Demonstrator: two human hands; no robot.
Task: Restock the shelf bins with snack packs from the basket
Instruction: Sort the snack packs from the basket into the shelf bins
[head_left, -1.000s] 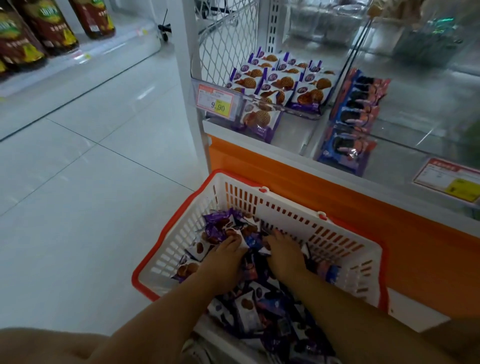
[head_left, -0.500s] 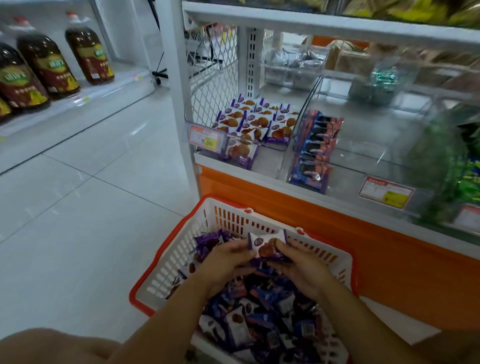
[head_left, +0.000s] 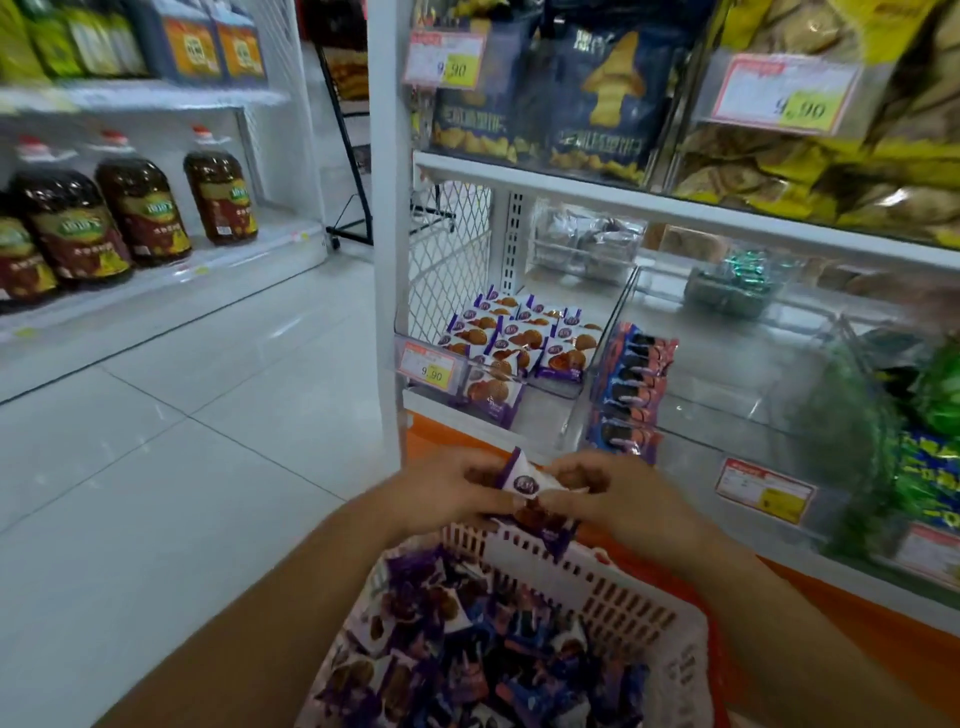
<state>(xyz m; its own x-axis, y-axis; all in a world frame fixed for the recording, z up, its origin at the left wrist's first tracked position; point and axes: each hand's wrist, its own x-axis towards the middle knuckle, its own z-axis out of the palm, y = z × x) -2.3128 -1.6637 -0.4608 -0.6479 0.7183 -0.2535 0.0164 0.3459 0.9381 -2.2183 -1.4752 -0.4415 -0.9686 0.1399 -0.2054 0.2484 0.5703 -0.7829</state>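
Item: one white, red-rimmed basket (head_left: 597, 587), heaped with purple and blue snack packs (head_left: 467, 649), too many to count. Two hands, the left hand (head_left: 447, 488) and right hand (head_left: 623, 499), together pinched the held packs (head_left: 522, 480). These were white-and-purple with a cookie picture, count unclear, and sat above the basket's far rim, below the clear bin (head_left: 415, 344) of matching packs.
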